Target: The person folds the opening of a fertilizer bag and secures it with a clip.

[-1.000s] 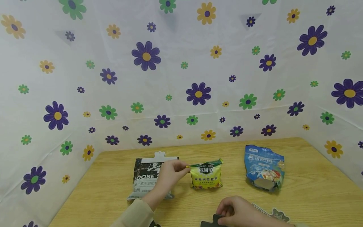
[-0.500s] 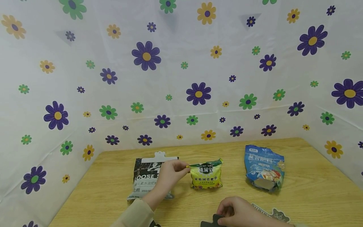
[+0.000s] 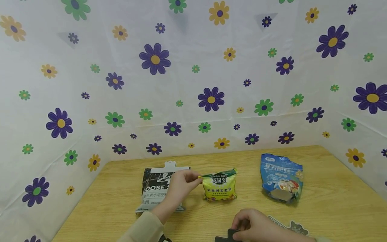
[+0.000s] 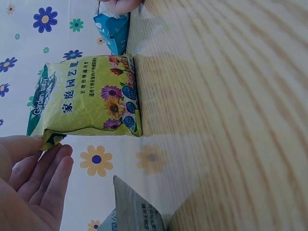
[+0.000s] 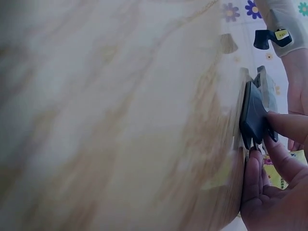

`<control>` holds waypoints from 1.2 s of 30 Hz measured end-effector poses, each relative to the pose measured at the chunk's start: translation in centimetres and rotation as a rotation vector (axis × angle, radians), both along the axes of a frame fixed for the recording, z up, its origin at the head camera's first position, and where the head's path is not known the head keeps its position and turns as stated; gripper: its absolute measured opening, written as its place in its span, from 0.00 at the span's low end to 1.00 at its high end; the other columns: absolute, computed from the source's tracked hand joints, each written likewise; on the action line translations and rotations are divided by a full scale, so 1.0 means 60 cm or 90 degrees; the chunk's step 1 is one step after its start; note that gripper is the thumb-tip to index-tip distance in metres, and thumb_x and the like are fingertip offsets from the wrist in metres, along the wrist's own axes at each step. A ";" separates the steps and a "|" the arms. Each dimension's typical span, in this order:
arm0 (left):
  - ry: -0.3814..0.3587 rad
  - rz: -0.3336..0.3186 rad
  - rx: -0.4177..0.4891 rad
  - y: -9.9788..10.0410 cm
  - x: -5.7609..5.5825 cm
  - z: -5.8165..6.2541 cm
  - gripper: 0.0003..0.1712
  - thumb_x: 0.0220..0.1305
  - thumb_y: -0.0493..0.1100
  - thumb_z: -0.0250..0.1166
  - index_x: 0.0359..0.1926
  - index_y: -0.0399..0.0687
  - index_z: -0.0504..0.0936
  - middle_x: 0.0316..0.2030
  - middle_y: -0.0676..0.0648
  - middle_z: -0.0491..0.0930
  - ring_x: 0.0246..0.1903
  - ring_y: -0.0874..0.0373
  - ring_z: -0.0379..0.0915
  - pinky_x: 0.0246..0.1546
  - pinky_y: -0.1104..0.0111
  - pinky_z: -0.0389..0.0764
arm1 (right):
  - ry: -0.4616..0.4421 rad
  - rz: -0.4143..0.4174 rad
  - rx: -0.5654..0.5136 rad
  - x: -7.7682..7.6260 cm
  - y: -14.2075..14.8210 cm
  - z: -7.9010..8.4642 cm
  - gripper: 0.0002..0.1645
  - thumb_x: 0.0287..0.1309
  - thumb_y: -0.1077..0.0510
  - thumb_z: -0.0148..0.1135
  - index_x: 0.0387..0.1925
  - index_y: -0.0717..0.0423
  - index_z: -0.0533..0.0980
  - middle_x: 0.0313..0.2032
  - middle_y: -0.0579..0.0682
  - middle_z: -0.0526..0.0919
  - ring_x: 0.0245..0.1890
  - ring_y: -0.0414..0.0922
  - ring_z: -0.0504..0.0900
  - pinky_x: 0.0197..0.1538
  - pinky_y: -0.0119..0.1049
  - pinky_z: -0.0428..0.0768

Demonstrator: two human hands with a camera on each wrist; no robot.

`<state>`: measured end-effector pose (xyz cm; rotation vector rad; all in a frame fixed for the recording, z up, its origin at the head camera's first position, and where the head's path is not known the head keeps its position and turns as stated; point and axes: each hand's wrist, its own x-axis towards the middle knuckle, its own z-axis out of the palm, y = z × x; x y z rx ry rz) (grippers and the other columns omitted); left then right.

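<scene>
A small yellow packet with a green top, a fertilizer bag (image 3: 220, 189), stands upright on the table in the head view. My left hand (image 3: 182, 184) pinches its top left corner between thumb and fingers, which the left wrist view shows close up on the bag (image 4: 91, 98). Low in the head view, my right hand (image 3: 254, 226) grips a black clip (image 3: 226, 237) by its raised handle. Seen from the right wrist, the black clip (image 5: 253, 118) lies close to the tabletop with thumb and fingers on the handle. Its lower part runs out of the head view.
Left of the packet lies a black and white bag (image 3: 148, 196) with a white clip (image 3: 170, 168) across its top. A crumpled blue bag (image 3: 281, 178) is at the right. A grey patterned clip (image 3: 297, 228) lies beyond the right forearm. Flowered cloth (image 3: 187, 84) surrounds the wooden table.
</scene>
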<state>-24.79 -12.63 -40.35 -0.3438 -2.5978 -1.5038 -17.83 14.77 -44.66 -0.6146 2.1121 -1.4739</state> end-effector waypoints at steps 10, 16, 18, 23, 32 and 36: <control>0.000 0.003 -0.003 0.000 -0.001 -0.002 0.04 0.68 0.37 0.73 0.42 0.42 0.92 0.39 0.43 0.93 0.40 0.54 0.89 0.43 0.64 0.91 | 0.006 -0.003 -0.023 -0.001 0.002 -0.002 0.09 0.65 0.67 0.67 0.41 0.73 0.82 0.31 0.44 0.83 0.30 0.35 0.79 0.34 0.26 0.79; 0.000 0.002 0.000 0.000 -0.002 -0.003 0.04 0.68 0.36 0.73 0.42 0.42 0.92 0.39 0.43 0.93 0.40 0.55 0.89 0.43 0.65 0.91 | 0.016 0.000 -0.040 -0.003 0.003 0.000 0.10 0.67 0.66 0.67 0.42 0.75 0.81 0.35 0.43 0.85 0.31 0.34 0.79 0.35 0.26 0.80; 0.000 0.001 0.002 0.000 -0.002 -0.003 0.04 0.68 0.36 0.73 0.42 0.42 0.92 0.39 0.43 0.93 0.40 0.54 0.89 0.43 0.65 0.91 | 0.019 0.000 -0.039 -0.003 0.003 0.000 0.10 0.67 0.67 0.67 0.42 0.75 0.81 0.36 0.43 0.85 0.31 0.34 0.79 0.35 0.26 0.80; 0.000 -0.003 0.007 -0.001 -0.003 -0.003 0.05 0.68 0.36 0.73 0.43 0.42 0.91 0.40 0.43 0.93 0.40 0.53 0.89 0.44 0.64 0.91 | 0.018 0.002 -0.048 -0.003 0.002 0.000 0.10 0.67 0.67 0.66 0.43 0.75 0.81 0.36 0.44 0.85 0.30 0.34 0.79 0.35 0.26 0.79; -0.007 -0.003 0.017 0.000 -0.003 -0.003 0.04 0.68 0.36 0.73 0.42 0.41 0.91 0.39 0.42 0.92 0.41 0.53 0.89 0.44 0.64 0.91 | 0.014 -0.009 -0.047 -0.002 0.001 0.003 0.09 0.66 0.69 0.67 0.43 0.73 0.78 0.36 0.45 0.84 0.31 0.37 0.77 0.34 0.27 0.77; -0.007 -0.001 0.019 0.000 -0.004 -0.004 0.04 0.68 0.36 0.73 0.42 0.41 0.91 0.39 0.42 0.92 0.40 0.54 0.89 0.44 0.64 0.91 | 0.006 -0.022 -0.045 -0.003 -0.001 0.004 0.09 0.65 0.68 0.68 0.43 0.71 0.78 0.35 0.46 0.83 0.32 0.38 0.78 0.36 0.27 0.78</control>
